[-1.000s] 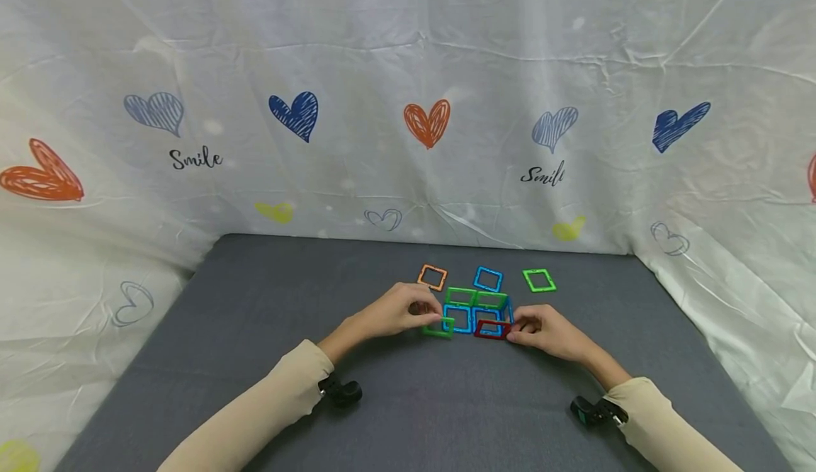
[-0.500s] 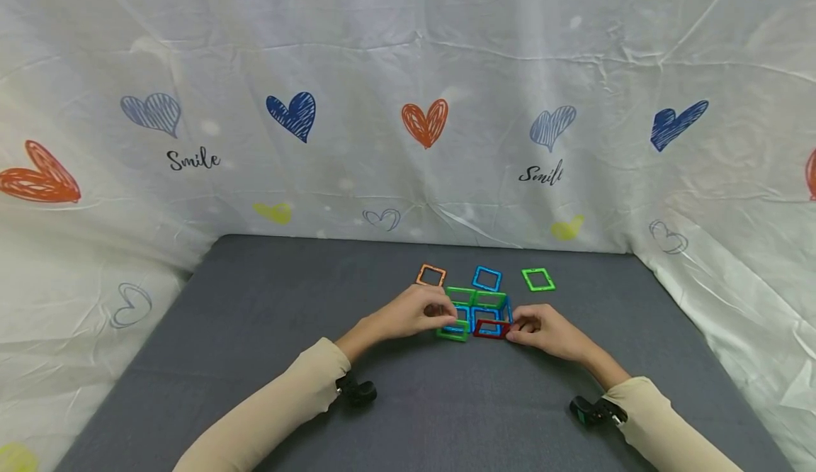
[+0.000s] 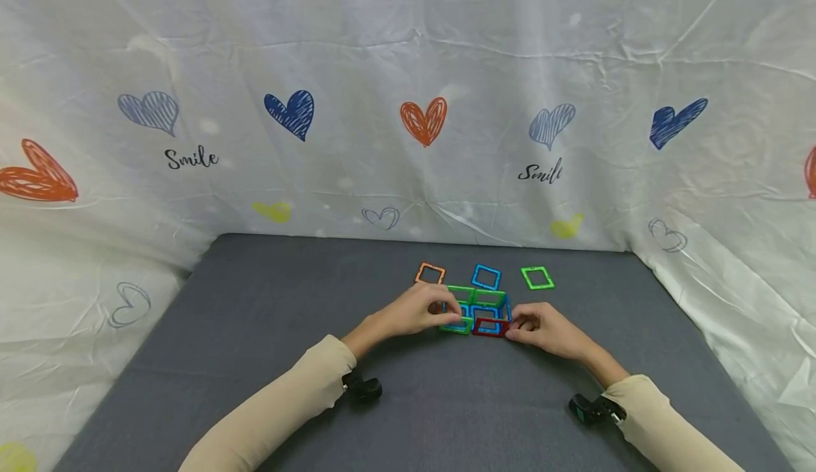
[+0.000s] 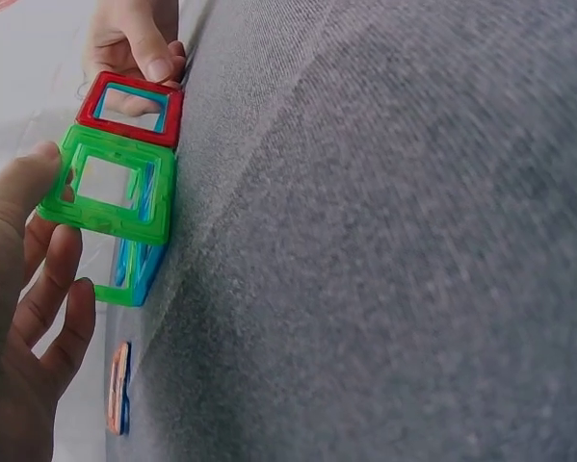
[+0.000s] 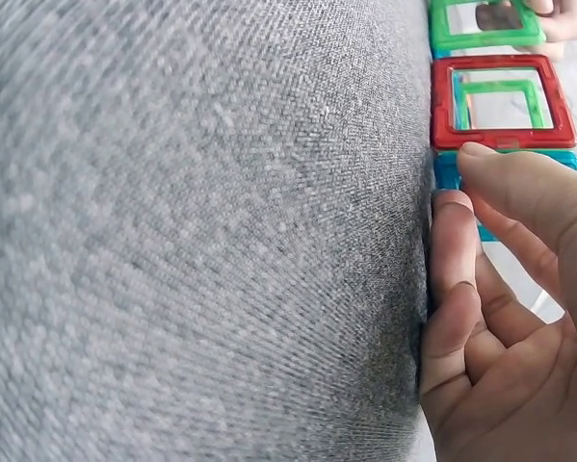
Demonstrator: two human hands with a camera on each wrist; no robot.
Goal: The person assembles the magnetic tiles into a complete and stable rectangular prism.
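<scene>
In the head view, my left hand (image 3: pixel 417 310) pinches a green square magnetic tile (image 4: pixel 105 217) by its upper edge. This tile stands at the front left of a low structure, beside a red magnetic tile (image 5: pixel 505 141), with their side edges meeting. My right hand (image 3: pixel 547 327) holds the structure's front right corner, thumb tip at the red tile's edge where a blue tile (image 5: pixel 558 160) adjoins it. Its other fingers are curled beside that corner. Green tiles (image 3: pixel 491 293) stand along the back, and blue tiles lie as the base. My left fingers partly cover the structure's left end.
Behind the structure, loose tiles lie in a row: an orange tile (image 3: pixel 431 266), a blue tile (image 3: pixel 487 268) and a green tile (image 3: pixel 537 269). Grey cloth covers the table (image 3: pixel 446 408). A white curtain (image 3: pixel 357 68) printed with hearts hangs behind it.
My left hand has moved right with the green tile, bringing it across the front left of the structure to the red tile's side. My right hand has stayed at the corner.
</scene>
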